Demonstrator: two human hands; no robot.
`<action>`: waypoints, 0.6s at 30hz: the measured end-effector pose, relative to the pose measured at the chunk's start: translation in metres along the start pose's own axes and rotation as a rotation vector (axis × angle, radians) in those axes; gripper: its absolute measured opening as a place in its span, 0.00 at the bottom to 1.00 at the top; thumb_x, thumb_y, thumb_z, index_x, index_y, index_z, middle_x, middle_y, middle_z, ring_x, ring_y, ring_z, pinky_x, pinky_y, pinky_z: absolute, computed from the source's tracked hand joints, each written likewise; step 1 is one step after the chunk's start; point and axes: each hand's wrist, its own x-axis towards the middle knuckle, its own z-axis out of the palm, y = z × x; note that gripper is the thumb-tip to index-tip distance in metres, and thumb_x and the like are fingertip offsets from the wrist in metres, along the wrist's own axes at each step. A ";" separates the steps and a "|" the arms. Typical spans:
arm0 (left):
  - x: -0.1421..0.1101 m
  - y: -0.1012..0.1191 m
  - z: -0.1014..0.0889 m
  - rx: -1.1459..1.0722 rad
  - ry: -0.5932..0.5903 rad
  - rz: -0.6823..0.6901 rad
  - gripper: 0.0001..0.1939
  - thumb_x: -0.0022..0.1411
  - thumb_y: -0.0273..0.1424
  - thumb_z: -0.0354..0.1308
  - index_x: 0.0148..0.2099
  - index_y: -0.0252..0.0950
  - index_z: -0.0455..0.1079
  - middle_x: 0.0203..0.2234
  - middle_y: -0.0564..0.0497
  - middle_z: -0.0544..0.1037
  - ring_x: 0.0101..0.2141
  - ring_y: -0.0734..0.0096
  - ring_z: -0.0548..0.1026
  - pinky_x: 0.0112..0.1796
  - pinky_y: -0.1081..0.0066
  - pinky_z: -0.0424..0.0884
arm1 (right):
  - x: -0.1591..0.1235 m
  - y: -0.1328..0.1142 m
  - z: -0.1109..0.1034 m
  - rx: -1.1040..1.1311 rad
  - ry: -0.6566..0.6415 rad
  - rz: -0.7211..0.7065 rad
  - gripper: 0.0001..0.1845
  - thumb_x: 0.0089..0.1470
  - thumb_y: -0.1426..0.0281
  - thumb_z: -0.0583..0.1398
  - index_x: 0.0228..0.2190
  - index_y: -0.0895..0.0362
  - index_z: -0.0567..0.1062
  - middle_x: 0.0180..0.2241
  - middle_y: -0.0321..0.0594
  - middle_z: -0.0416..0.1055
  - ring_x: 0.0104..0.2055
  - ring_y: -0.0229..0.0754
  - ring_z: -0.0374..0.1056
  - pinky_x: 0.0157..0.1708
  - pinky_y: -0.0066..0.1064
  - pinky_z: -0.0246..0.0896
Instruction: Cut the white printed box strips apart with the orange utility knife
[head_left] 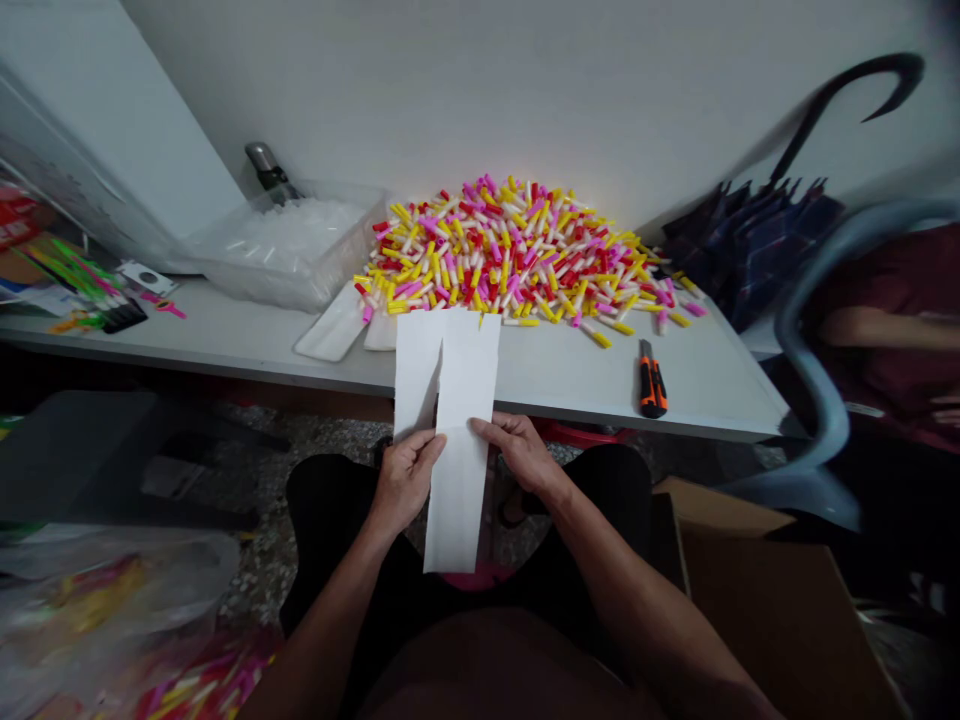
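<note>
Over my lap I hold up two long white paper strips, fanned apart at the top. My left hand pinches the left strip with thumb on top, fingers curled behind. The fingers of my right hand close on the right edge of the front strip. Beyond the strips, a big heap of small pink, yellow and red capped pieces lies on the grey table.
An orange and black utility knife lies right of the strips. A clear plastic bin and white flat trays stand at left. A folded umbrella and another person's arm are at right. A cardboard box sits by my knee.
</note>
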 end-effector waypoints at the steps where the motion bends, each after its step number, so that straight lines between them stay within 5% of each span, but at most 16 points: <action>1: -0.001 0.001 0.000 0.027 0.034 0.016 0.21 0.68 0.48 0.60 0.46 0.37 0.82 0.33 0.48 0.84 0.33 0.64 0.80 0.35 0.70 0.74 | -0.001 0.001 0.001 0.006 0.032 -0.020 0.19 0.56 0.52 0.68 0.32 0.56 0.85 0.29 0.38 0.78 0.30 0.41 0.68 0.36 0.34 0.64; 11: -0.004 -0.015 0.014 0.020 0.172 0.035 0.22 0.71 0.50 0.55 0.41 0.36 0.78 0.31 0.48 0.82 0.31 0.66 0.80 0.33 0.72 0.75 | -0.001 0.012 0.000 0.115 0.350 -0.109 0.21 0.54 0.50 0.70 0.36 0.56 0.83 0.30 0.38 0.78 0.27 0.40 0.66 0.28 0.31 0.61; 15: 0.006 -0.003 -0.025 -0.042 0.315 0.039 0.22 0.69 0.52 0.58 0.42 0.36 0.76 0.31 0.47 0.83 0.27 0.66 0.81 0.30 0.71 0.77 | -0.018 0.001 -0.041 0.014 0.617 -0.156 0.25 0.50 0.47 0.72 0.31 0.57 0.78 0.25 0.35 0.73 0.24 0.37 0.62 0.22 0.28 0.57; 18: 0.039 0.015 -0.068 -0.011 0.464 0.084 0.23 0.68 0.51 0.58 0.44 0.35 0.75 0.29 0.48 0.83 0.23 0.70 0.78 0.26 0.73 0.76 | -0.042 -0.011 -0.081 -0.072 0.822 -0.159 0.27 0.46 0.47 0.74 0.31 0.57 0.78 0.25 0.35 0.72 0.24 0.38 0.63 0.21 0.28 0.58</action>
